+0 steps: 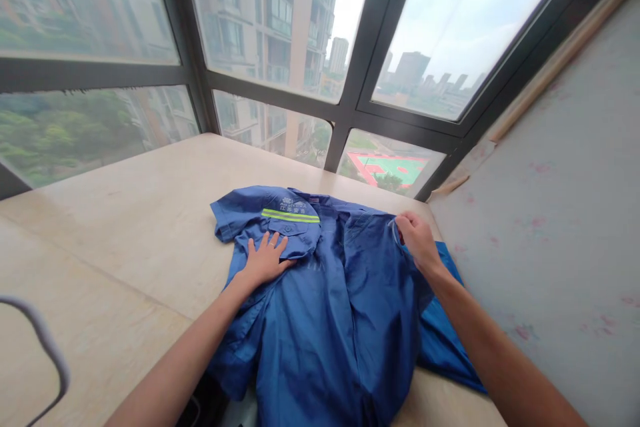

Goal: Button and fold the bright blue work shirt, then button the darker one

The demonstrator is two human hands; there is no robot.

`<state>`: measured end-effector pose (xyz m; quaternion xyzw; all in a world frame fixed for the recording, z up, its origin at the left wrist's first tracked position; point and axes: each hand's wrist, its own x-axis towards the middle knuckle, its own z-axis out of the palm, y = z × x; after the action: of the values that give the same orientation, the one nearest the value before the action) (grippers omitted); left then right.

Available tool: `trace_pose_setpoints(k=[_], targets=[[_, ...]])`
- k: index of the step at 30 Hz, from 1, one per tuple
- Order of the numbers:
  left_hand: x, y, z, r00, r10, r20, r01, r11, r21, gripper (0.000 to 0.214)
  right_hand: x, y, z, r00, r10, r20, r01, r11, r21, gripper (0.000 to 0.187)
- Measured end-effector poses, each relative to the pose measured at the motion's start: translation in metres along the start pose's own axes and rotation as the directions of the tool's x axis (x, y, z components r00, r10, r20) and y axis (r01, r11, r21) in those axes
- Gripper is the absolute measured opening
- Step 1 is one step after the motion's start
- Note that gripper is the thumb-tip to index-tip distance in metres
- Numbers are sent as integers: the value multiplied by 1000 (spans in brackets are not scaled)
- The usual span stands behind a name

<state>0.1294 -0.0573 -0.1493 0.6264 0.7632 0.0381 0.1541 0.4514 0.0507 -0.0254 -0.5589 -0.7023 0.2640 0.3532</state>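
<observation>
A blue short-sleeved work shirt lies spread on the pale ledge, its lower part coming toward me over the front edge. Its chest panel carries white lettering and a yellow-green reflective stripe above a buttoned pocket. My left hand rests flat on the shirt just below that pocket, fingers spread. At the shirt's upper right, my right hand is closed on the cloth edge, where a thin pale strip shows beside the fingers. Partly under my right forearm is a brighter blue cloth.
Dark-framed windows rise behind the pale ledge. A wall with faint floral paper stands close on the right. At the lower left, a grey curved cord-like thing enters the view.
</observation>
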Motion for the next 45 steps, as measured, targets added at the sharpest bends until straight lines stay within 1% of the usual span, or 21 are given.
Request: trace_pose_setpoints(k=[1, 2, 3, 4, 5, 6, 7, 8, 12, 14, 18, 23, 26, 29, 32, 34, 35, 37, 41, 43, 45], targets=[[6, -2, -1, 1000, 13, -1, -13, 1000, 1, 77, -12, -12, 11, 1000, 5, 24, -7, 997, 72, 27], [13, -3, -2, 1000, 25, -4, -25, 1000, 3, 79, -27, -23, 24, 989, -17, 149, -2, 992, 128, 30], [19, -4, -3, 999, 36, -7, -36, 999, 7, 80, -41, -33, 36, 928, -66, 366, 6, 986, 164, 34], [25, -5, -4, 999, 46, -11, -46, 999, 12, 81, -55, -42, 47, 792, -141, 594, 33, 982, 188, 37], [30, -6, -5, 998, 55, -17, -55, 998, 18, 81, -67, -49, 57, 598, -202, 776, 65, 977, 204, 45], [36, -8, -5, 998, 64, -25, -64, 998, 23, 80, -76, -54, 65, 481, -214, 850, 77, 976, 202, 52], [41, -9, -6, 997, 76, -34, -75, 997, 28, 79, -82, -57, 70, 432, -218, 875, 87, 976, 200, 56], [45, -11, -6, 995, 91, -44, -90, 995, 31, 78, -85, -57, 73, 439, -211, 874, 100, 978, 186, 57], [61, -19, -6, 988, 132, -79, -130, 991, 31, 75, -76, -42, 64, 672, -135, 728, 171, 985, 25, 48], [67, -22, -6, 985, 137, -104, -135, 991, 24, 72, -71, -31, 52, 717, -80, 692, 199, 976, -94, 53], [73, -23, -5, 973, 131, -189, -134, 991, -2, 64, -79, -17, 32, 655, 57, 754, 223, 938, -264, 76], [69, -15, -5, 966, 58, -251, -58, 998, 8, 63, -95, -13, 20, 524, 104, 845, 175, 958, -227, 79], [63, -3, -9, 964, -61, -258, 72, 997, 31, 66, -101, -10, 16, 561, 115, 820, 218, 935, -280, 81], [52, 13, -20, 954, -194, -227, 199, 980, -1, 66, -105, -6, 16, 627, 65, 776, 293, 904, -312, 37], [30, 33, -32, 951, -255, -172, 236, 964, -123, 63, -107, -4, 16, 790, -40, 612, 200, 960, -195, 30], [6, 49, -36, 956, -240, -171, 193, 949, -249, 60, -105, -4, 16, 928, -40, 371, 59, 998, -39, 35], [-8, 58, -35, 951, -233, -205, 161, 935, -315, 61, -103, -4, 15, 968, 6, 252, -23, 998, 63, 40], [-41, 73, -28, 929, -240, -282, 100, 896, -433, 64, -99, -6, 15, 982, 156, 106, -180, 940, 289, 50], [-105, 78, -2, 851, -273, -449, -14, 842, -539, 56, -106, -19, 23, 928, 367, 68, -319, 685, 655, 64], [-128, 61, 12, 798, -305, -519, -3, 860, -510, 55, -124, -26, 36, 928, 364, 81, -304, 611, 731, 67], [-145, 36, 25, 749, -356, -558, 68, 880, -470, 60, -151, -31, 54, 955, 225, 194, -295, 638, 711, 67]])
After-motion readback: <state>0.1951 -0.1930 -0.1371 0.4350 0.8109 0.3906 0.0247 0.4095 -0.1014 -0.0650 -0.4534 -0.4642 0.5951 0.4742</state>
